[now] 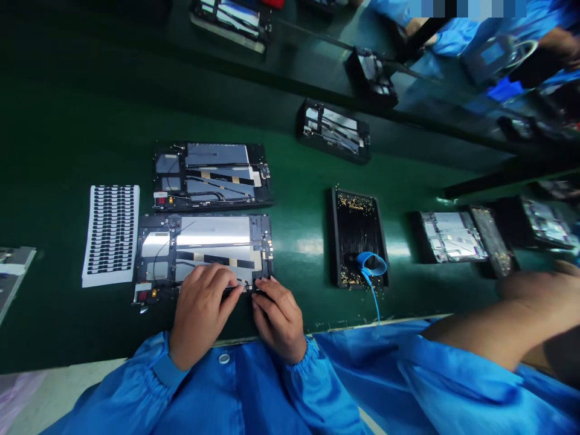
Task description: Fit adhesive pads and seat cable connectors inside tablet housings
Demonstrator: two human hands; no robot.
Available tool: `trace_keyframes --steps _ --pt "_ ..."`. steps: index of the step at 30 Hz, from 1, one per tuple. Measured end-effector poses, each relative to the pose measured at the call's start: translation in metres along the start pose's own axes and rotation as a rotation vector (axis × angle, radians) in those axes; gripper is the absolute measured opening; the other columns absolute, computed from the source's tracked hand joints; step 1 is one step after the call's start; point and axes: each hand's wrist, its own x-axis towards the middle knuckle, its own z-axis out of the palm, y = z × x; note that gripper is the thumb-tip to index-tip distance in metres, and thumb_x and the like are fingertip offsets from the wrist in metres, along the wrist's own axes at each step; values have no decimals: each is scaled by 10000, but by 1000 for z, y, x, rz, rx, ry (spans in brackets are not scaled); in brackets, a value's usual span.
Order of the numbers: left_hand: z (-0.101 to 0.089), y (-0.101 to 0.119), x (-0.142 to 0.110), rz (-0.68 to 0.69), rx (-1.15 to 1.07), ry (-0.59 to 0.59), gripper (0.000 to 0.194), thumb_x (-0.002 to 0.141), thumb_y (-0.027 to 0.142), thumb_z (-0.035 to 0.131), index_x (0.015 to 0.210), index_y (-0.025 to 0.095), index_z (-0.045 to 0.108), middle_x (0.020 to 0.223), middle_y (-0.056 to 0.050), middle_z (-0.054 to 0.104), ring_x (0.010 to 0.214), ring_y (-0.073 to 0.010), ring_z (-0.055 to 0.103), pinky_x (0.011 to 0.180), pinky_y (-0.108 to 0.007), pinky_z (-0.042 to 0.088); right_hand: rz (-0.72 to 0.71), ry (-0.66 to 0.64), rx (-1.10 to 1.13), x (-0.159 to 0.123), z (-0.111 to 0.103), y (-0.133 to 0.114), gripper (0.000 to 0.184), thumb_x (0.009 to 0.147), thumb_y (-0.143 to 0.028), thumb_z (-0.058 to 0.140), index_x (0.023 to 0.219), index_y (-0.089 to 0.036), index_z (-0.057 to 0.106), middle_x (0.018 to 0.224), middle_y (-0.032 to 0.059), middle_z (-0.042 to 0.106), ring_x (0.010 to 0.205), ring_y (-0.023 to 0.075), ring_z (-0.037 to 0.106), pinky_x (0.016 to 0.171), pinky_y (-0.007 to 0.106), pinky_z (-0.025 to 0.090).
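Observation:
An opened tablet (212,232) lies in front of me, its silver battery plates, black flat cables and boards exposed. At its near edge, my left hand (202,311) is closed, thumb and index finger pinched together over the lower right part. What lies between those fingertips is too small to make out. My right hand (281,311) curls around the near right corner of the same tablet, fingers on top and thumb by the edge. A second opened tablet (217,155) lies just beyond the first.
A white sheet of black stickers (136,235) lies left. To the right is a black tray (334,241) of thin gold-tipped cables with a blue wrist strap (374,266) on it. Further opened devices (338,121) lie beyond. A co-worker's arm (489,320) reaches in at right.

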Motion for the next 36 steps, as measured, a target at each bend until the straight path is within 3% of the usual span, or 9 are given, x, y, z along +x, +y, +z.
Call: trace_keyframes --steps 6,11,21,28,36 --pt "-5 -8 -4 66 -102 -22 23 997 226 546 1020 224 545 1025 -18 661 1012 -203 580 924 -364 442 -25 -10 23 -4 1 3 378 910 -50 602 1263 -184 604 1182 153 712 1192 264 677 1006 525 608" --pt "0 -3 -6 69 24 5 227 900 350 714 997 216 559 1029 -41 669 987 -257 570 862 -401 449 -23 -9 33 -5 1 3 388 888 -29 619 1254 -158 616 1199 167 701 1206 270 669 1027 521 595" --pt "9 -2 -4 82 69 46 176 944 356 651 938 205 562 955 -35 652 892 -234 558 809 -384 435 -18 0 29 -2 0 1 339 888 -20 624 1203 -147 630 1172 164 707 1187 253 675 1038 495 588" --pt "1 -9 -7 163 16 -43 66 971 266 614 996 206 616 1016 -40 632 976 -224 562 870 -379 442 -22 0 8 -5 0 2 360 908 -50 603 1244 -181 614 1183 148 708 1196 262 673 1011 518 604" --pt "5 -9 -5 174 1 21 97 977 233 606 946 233 697 972 -27 652 950 -208 567 832 -370 442 -16 2 9 -3 1 1 372 905 -40 610 1249 -181 609 1167 146 712 1176 253 682 1007 511 609"
